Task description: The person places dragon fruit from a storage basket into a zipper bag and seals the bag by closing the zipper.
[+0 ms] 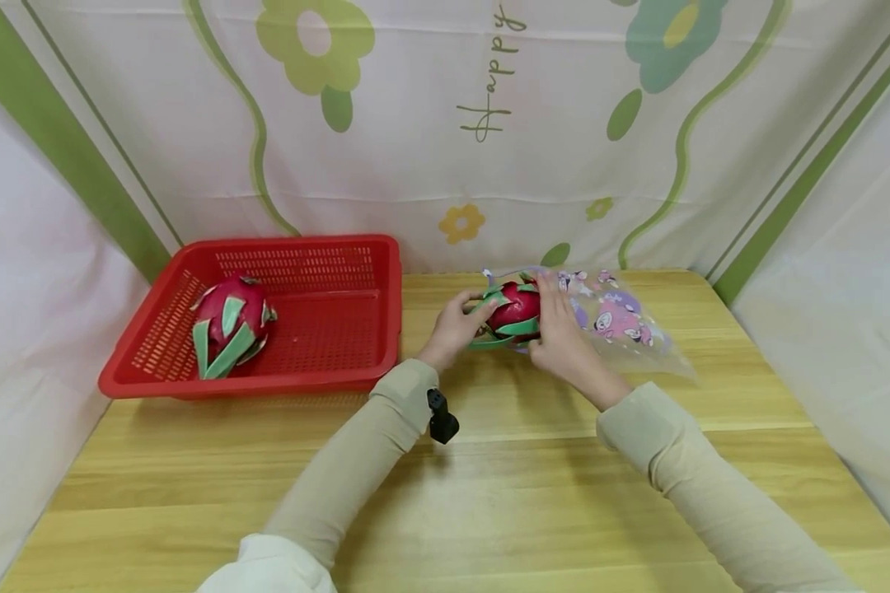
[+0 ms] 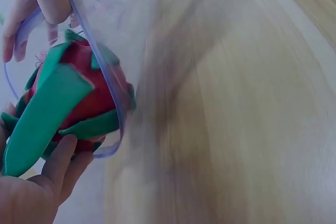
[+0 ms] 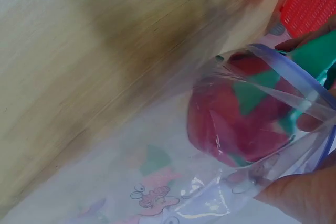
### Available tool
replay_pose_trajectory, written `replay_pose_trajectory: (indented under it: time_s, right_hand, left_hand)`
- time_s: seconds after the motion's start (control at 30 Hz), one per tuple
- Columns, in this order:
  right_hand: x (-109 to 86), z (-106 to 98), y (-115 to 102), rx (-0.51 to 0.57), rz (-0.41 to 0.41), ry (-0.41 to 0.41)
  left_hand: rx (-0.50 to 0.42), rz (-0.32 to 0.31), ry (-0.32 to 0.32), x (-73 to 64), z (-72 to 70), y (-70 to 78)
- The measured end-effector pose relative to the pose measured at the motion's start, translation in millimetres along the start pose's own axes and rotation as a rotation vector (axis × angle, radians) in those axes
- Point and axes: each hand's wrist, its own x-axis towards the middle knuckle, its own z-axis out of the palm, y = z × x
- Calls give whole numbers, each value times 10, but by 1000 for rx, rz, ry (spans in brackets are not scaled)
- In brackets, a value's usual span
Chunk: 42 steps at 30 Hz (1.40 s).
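Observation:
A red dragon fruit (image 1: 515, 309) with green scales lies partly inside a clear zip bag (image 1: 626, 329) printed with pink and purple cartoon figures. My left hand (image 1: 454, 328) grips the fruit at its leafy end, thumb on one side and fingers on the other, as the left wrist view shows. With my right hand (image 1: 566, 339) I hold the bag's mouth, its purple rim running by the fingers. In the right wrist view the fruit's rounded end (image 3: 231, 116) shows through the plastic, and the right thumb (image 3: 299, 195) lies on the bag.
A red plastic basket (image 1: 319, 380) stands at the left of the wooden table (image 1: 489, 502), with a second dragon fruit (image 1: 231, 317) in its left part. Behind the table hangs a white cloth (image 1: 415, 165) with printed flowers. A small black device (image 1: 442, 417) sits at the left wrist.

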Motion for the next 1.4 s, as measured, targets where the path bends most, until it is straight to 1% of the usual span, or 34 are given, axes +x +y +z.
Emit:
replay_pose_trajectory:
  time_s: [0.1,0.17,0.23,0.3,0.4,0.47,0.53,0.6,0.73,0.77,0.8,0.83,0.87,0.9,0.97,1.03,1.07,1.13,1.2,1.3,1.37,1.4]
  right_hand:
    - [-6,12,-12,0,-10,-8]
    - [-13,16,-27,5,-4,-19]
    - [-20,17,-37,1,-3,-29]
    - [-25,14,-40,-1,3,-36]
    - [-26,11,-36,4,15,-39]
    - [-25,11,-30,8,25,-38]
    - [-25,11,-23,8,28,-37]
    - [-25,15,-14,3,24,-34]
    - [-25,28,4,-1,8,-24]
    - [-28,30,8,0,5,-23]
    - [-31,31,12,-2,3,-23]
    - [-34,30,15,-1,3,-23]
    - [-37,29,18,3,6,-24]
    - [-39,26,21,7,10,-24]
    - [-42,17,31,18,21,-26]
    - [-45,4,45,29,34,-28]
    - [-47,-3,50,33,40,-28]
    - [-52,-14,62,36,43,-29]
    - [-53,-21,68,36,39,-27]
    - [-49,-20,69,36,27,-21]
    - [-46,-18,65,36,23,-20]
    - [-46,-16,64,37,23,-19]
  left_hand:
    - [-20,-3,53,10,11,-8]
    - [-7,-4,95,21,28,-11]
    - [28,-4,125,28,53,-14]
    - [53,-7,139,33,73,-21]
    - [39,-14,128,34,88,-44]
    - [20,-26,107,29,89,-61]
    - [2,-60,72,23,87,-75]
    - [29,-122,31,6,81,-86]
    - [82,-291,-106,-21,62,-117]
    - [93,-322,-130,-31,55,-125]
    - [85,-342,-150,-36,47,-137]
    - [64,-352,-158,-39,40,-145]
    - [52,-351,-147,-42,30,-151]
    - [32,-335,-122,-42,21,-154]
    - [-8,-289,-59,-33,2,-158]
    - [-33,-231,-1,-14,-17,-155]
    - [-42,-209,22,-4,-25,-151]
    - [-39,-169,43,18,-36,-147]
    - [20,-135,51,34,-42,-145]
    - [135,-106,68,42,-43,-149]
    - [203,-83,95,45,-39,-158]
    - [217,-70,112,46,-34,-163]
